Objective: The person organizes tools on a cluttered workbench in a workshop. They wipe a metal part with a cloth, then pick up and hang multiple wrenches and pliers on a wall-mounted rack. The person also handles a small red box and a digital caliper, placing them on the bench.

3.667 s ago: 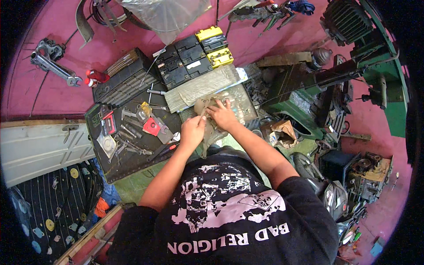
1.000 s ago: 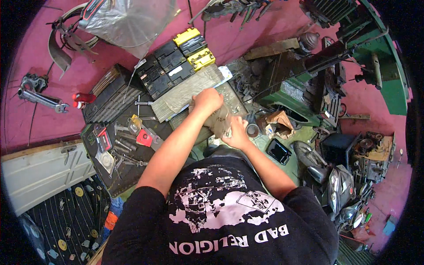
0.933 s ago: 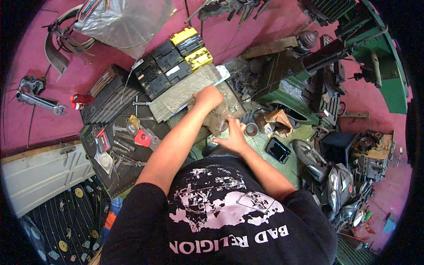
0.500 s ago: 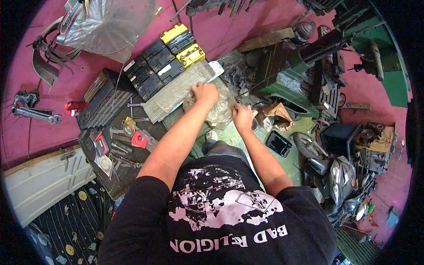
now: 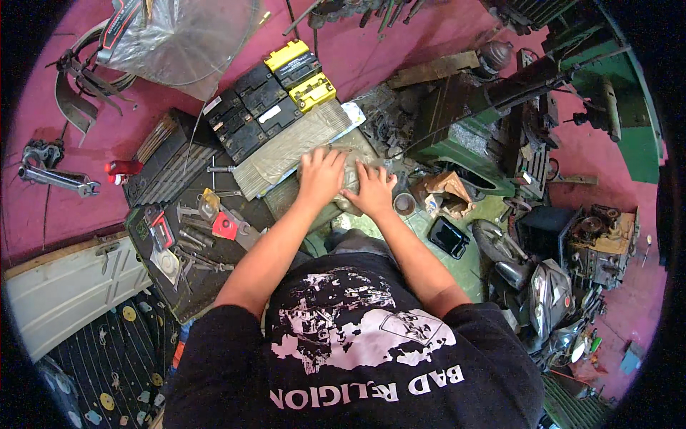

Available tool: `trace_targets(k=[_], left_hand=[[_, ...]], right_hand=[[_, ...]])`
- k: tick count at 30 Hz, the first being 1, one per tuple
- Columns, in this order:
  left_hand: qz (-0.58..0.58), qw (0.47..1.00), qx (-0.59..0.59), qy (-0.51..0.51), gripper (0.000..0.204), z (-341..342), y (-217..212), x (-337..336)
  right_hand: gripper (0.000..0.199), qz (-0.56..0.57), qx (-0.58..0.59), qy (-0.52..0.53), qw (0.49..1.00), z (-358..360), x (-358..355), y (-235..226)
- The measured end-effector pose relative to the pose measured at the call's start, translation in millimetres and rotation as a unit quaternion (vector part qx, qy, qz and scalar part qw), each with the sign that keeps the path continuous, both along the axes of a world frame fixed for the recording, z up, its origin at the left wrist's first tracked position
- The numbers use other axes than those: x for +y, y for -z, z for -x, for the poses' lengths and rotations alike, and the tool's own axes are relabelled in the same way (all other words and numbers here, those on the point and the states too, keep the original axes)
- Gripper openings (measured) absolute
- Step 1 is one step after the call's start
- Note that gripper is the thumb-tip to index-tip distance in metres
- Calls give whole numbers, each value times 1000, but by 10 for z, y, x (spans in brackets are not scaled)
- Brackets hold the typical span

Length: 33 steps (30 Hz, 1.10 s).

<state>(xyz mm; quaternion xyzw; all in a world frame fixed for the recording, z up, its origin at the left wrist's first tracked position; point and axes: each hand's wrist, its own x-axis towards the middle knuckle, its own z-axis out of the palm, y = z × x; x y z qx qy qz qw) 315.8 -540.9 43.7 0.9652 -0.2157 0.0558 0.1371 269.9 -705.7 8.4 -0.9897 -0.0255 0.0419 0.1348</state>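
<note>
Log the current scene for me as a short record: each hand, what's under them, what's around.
Left hand: palm down, fingers extended, on the bag
Right hand: fingers spread, on the same bag
Under hands: crumpled grey-beige bag; contents hidden
Beyond: ribbed beige bundle, then batteries
Left side: metal hand tools
Right side: brown paper bag, black tray

The bag (image 5: 350, 174) is probably greyish-beige, the wall (image 5: 421, 44) pink.

Crumpled, bunched-up grey-brown plastic bag (image 5: 351, 174)
</note>
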Motion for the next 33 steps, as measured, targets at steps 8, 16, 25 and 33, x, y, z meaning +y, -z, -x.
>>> trace_targets(k=[8,16,25,33], left_hand=[[-32,989,93,-113,51,576,260,373],[30,958,223,-179,43,115,455,266],[67,904,327,-266,57,-139,585,250],[116,825,412,-369,69,13,859,512]], right_hand=[[93,15,74,-45,996,-142,8,-58],[106,27,116,-12,993,-109,117,24],[137,55,159,-66,984,-96,213,-234],[124,63,182,-145,971,-205,167,-263]])
